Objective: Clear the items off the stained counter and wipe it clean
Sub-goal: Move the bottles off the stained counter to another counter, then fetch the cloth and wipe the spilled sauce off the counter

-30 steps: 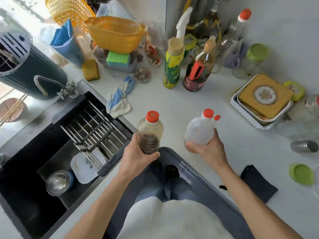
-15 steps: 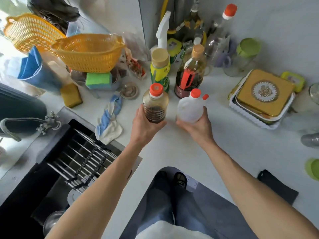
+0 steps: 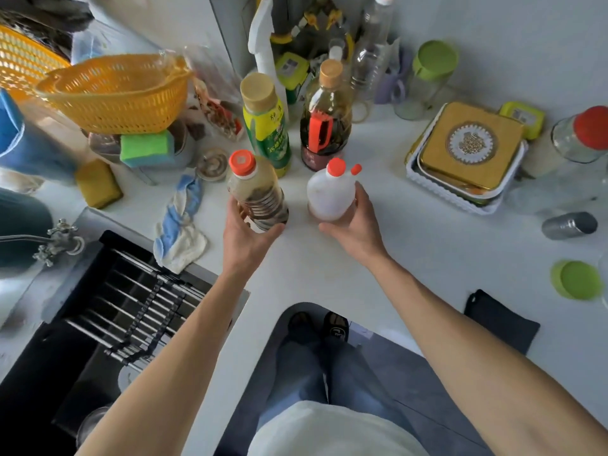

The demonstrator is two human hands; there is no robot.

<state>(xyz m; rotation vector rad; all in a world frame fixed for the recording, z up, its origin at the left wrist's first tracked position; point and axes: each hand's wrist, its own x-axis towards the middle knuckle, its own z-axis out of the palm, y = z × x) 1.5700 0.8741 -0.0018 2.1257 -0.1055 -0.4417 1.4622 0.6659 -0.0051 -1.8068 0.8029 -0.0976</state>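
On the white counter point(image 3: 411, 245), my left hand point(image 3: 245, 238) wraps the lower part of a clear bottle of brown liquid point(image 3: 255, 189) with an orange cap. My right hand point(image 3: 357, 232) holds a squat white plastic bottle point(image 3: 329, 195) with a red cap. Both bottles stand upright, close together, just in front of a yellow-green bottle point(image 3: 266, 126) and a dark sauce bottle point(image 3: 325, 126). Their bases look set on the counter. A blue-and-white rag point(image 3: 179, 232) lies crumpled left of my left hand.
A black sink point(image 3: 108, 311) with a rack is at lower left. An orange basket point(image 3: 115, 93) and sponges point(image 3: 146, 148) crowd the back left. A gold tin point(image 3: 470, 143) in a white tray, a metal cylinder point(image 3: 569, 225), a green lid point(image 3: 577, 279) and a black cloth point(image 3: 501, 320) lie right.
Both hands carried the two bottles forward from near the counter's front edge to the back and lowered them in front of the standing bottles.
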